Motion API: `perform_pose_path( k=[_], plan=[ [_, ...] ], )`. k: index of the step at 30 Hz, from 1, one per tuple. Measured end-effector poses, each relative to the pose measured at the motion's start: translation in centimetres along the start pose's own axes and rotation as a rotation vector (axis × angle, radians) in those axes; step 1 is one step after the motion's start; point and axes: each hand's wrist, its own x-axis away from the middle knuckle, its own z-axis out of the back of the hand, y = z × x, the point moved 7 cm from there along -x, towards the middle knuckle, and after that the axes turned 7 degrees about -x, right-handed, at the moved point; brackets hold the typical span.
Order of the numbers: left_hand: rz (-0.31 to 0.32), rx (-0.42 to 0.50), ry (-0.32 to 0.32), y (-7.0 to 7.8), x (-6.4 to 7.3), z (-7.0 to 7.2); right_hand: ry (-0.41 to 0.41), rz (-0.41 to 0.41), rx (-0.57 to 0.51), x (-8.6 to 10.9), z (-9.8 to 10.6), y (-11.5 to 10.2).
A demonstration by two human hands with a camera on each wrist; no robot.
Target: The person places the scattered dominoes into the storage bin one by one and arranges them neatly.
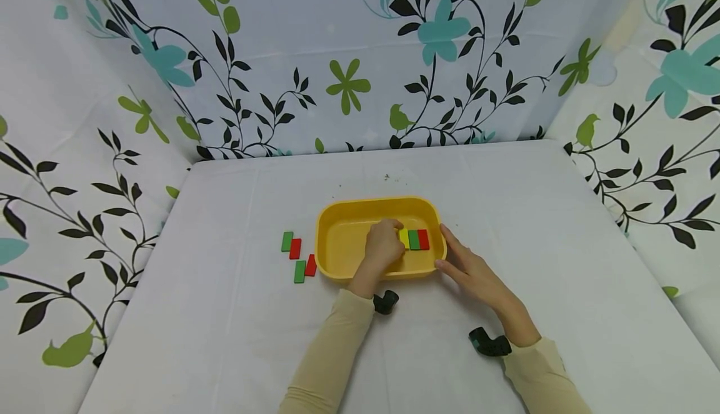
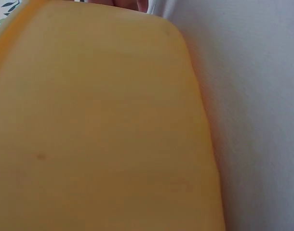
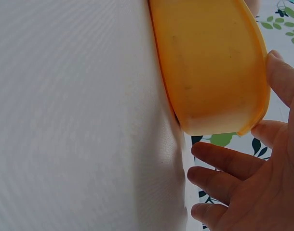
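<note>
In the head view, my left hand (image 1: 384, 245) reaches into a yellow plastic tray (image 1: 332, 272), fingers curled. Thumb and index finger pinch a yellow block (image 1: 404, 239) at its two ends, the hand partly covering it. Beside that block, a green block (image 1: 414, 239) and a red block (image 1: 424, 239) stand in a row on the tray floor. My right hand (image 1: 471, 272) touches the tray's right end with extended fingers. The right wrist view shows thumb and a finger at the rim, the other fingers spread. Only the tray's outer wall (image 2: 108, 115) fills most of the left wrist view.
Left of the tray, on the white tablecloth (image 1: 236, 326), lie a green block (image 1: 287, 241) and a red block (image 1: 295, 249). Nearer to me are another green block (image 1: 300, 271) and another red block (image 1: 311, 265), the latter close to the tray wall. Patterned curtains (image 1: 349, 45) surround the table.
</note>
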Motion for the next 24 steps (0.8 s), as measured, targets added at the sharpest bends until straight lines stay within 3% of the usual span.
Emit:
perform_pose_path(
  k=[10, 24],
  plan=[
    [0.011, -0.097, -0.019, 0.0, 0.19, -0.13, 0.003, 0.011, 0.001, 0.12, 0.02, -0.11],
    [0.001, -0.142, -0.017, 0.13, 0.21, -0.21, 0.004, 0.011, 0.002, 0.12, 0.04, -0.14]
  ],
)
